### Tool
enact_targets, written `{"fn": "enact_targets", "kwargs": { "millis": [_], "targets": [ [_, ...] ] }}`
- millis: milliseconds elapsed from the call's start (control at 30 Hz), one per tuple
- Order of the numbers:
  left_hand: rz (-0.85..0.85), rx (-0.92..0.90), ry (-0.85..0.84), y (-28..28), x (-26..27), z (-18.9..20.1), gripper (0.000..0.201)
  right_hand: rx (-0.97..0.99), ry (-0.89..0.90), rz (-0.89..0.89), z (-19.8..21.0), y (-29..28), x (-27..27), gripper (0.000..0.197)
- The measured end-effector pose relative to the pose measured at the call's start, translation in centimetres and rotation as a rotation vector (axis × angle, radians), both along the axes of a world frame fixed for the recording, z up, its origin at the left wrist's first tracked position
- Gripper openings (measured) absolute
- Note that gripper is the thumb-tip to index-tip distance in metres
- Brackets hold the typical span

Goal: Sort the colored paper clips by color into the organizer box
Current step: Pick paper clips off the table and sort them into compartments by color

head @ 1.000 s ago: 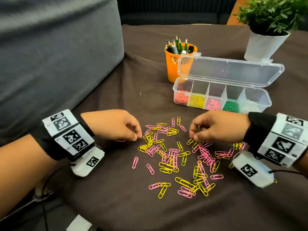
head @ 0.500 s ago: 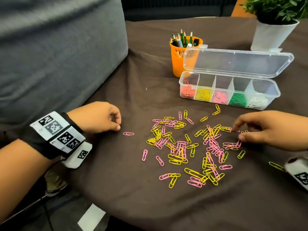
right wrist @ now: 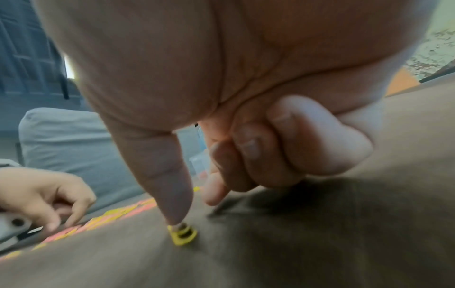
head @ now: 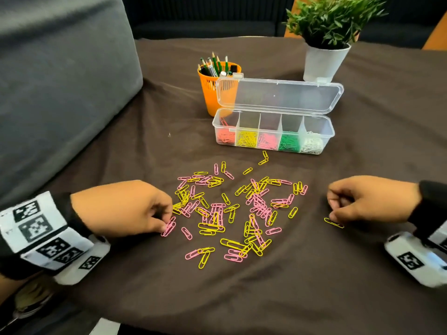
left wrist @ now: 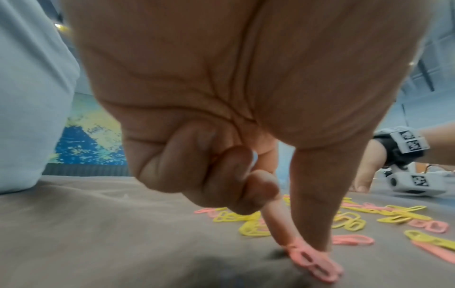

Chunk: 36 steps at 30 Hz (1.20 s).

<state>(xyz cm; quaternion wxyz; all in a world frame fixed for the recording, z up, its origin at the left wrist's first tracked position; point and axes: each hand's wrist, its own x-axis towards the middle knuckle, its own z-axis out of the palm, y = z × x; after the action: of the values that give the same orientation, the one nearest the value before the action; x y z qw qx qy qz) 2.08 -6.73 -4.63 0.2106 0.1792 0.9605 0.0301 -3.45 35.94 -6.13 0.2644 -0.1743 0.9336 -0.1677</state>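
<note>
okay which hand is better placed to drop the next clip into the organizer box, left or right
Probably the right hand. It sits nearer the organizer box, and its thumb touches a lone yellow clip apart from the pile, though the clip looks not yet lifted. The left hand pinches pink clips farther from the box.

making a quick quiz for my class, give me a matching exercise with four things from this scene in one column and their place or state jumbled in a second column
Things
1. organizer box
2. orange pencil cup
3. yellow clip
4. pink clips

Place or state
A. on the cloth at the right hand, its thumb on the clip
B. behind the box's left end, full of pencils
C. lid open, five compartments each holding one colour
D. pinched by the left hand at the left edge of the loose pile

Pairs: 1-C, 2-B, 3-A, 4-D
</note>
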Motion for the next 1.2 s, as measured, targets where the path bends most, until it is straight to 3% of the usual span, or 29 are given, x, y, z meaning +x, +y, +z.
{"fn": "enact_targets", "kwargs": {
  "millis": [133,200,300,400,533,667,733,767,867,933,967,1033,1133,1200],
  "targets": [
    [-0.074,0.094,0.015,3.1,1.5,0.6,0.019,0.085,0.028,0.101,-0.4,-1.7,0.8,0.023],
    [-0.138,0.137,-0.039,4.7,2.8,0.8,0.040,0.095,0.059,0.148,-0.4,-2.9,0.9,0.025],
    [-0.266,0.094,-0.053,6.3,4.7,0.4,0.061,0.078,0.136,0.190,0.1,-4.7,1.1,0.023],
    [-0.318,0.058,-0.017,6.8,5.7,0.4,0.063,0.072,0.196,0.175,0.5,-5.8,1.3,0.022],
    [-0.211,-0.004,0.024,5.7,4.4,0.6,0.062,0.158,0.176,0.196,0.2,-6.1,1.7,0.039],
    [-0.052,-0.083,0.005,3.5,2.2,1.3,0.055,0.059,0.146,0.197,0.7,-5.4,1.3,0.027],
    [0.088,0.137,-0.044,2.1,0.9,1.5,0.035,-0.090,0.122,0.084,0.7,-4.8,0.3,0.017],
    [0.182,0.326,-0.047,1.6,0.2,1.5,0.023,-0.262,0.064,-0.031,0.8,-4.5,-0.3,0.014],
    [0.612,1.049,-0.065,2.5,-1.4,0.8,0.006,-0.916,-0.170,-0.445,1.4,-5.9,-1.4,0.012],
    [0.882,1.533,-0.304,4.9,-2.3,0.6,0.009,-1.130,-0.199,-0.563,2.5,-8.3,-1.6,0.027],
    [0.952,1.694,-0.461,6.4,-2.6,0.4,0.014,-1.185,-0.180,-0.547,2.9,-9.8,-1.4,0.035],
    [0.990,1.823,-0.685,9.3,-3.5,0.1,0.020,-1.205,-0.043,-0.410,3.8,-12.8,-0.8,0.041],
    [0.956,1.910,-0.820,13.2,-4.2,-0.5,0.036,-1.049,0.245,-0.154,3.9,-15.8,0.1,0.039],
    [0.956,2.024,-0.857,14.8,-4.6,-1.4,0.037,-1.034,0.254,-0.093,3.4,-16.3,0.1,0.037]
  ]
}}
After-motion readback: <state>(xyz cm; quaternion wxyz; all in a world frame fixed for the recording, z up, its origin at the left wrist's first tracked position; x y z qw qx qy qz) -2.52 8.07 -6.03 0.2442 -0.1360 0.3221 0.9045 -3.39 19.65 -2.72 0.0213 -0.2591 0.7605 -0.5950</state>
